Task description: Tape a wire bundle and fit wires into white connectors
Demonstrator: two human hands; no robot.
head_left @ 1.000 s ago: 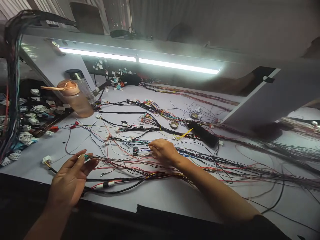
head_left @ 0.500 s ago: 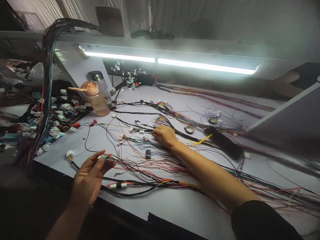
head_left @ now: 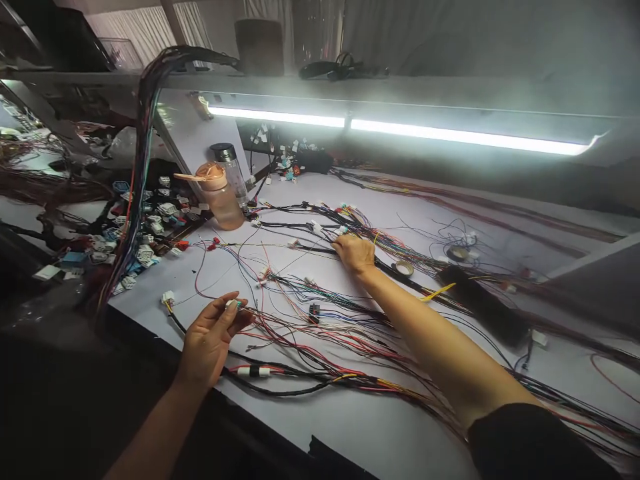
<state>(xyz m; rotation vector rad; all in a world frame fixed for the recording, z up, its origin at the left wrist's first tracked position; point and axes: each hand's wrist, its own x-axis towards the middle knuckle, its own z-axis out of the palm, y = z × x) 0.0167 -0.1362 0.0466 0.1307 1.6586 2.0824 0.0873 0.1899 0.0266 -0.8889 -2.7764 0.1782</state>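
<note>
My left hand [head_left: 213, 340], at the table's front edge, pinches a small white-and-green connector [head_left: 232, 305] between thumb and fingers. Thin dark and red wires trail from that connector to the right. Farther out, over the middle of the table, my right hand [head_left: 356, 253] has its fingers curled round a dark wire bundle [head_left: 320, 250]; its fingertips are partly hidden. White connectors [head_left: 317, 228] lie just left of that hand. Between the hands are a black connector [head_left: 314, 313] and loose wires [head_left: 350, 341] in red, black and blue.
A peach-lidded bottle [head_left: 223, 200] and a black-capped bottle [head_left: 233, 170] stand at the back left. Piled connectors [head_left: 160, 220] lie beyond the left edge, by a hanging cable bundle [head_left: 143, 147]. Tape rolls [head_left: 404, 268] and a dark flat object [head_left: 480, 303] lie right.
The view has turned left. My right hand has moved away from me across the table, and the wire branch beside it has shifted the same way. My left hand still pinches the connector.
</note>
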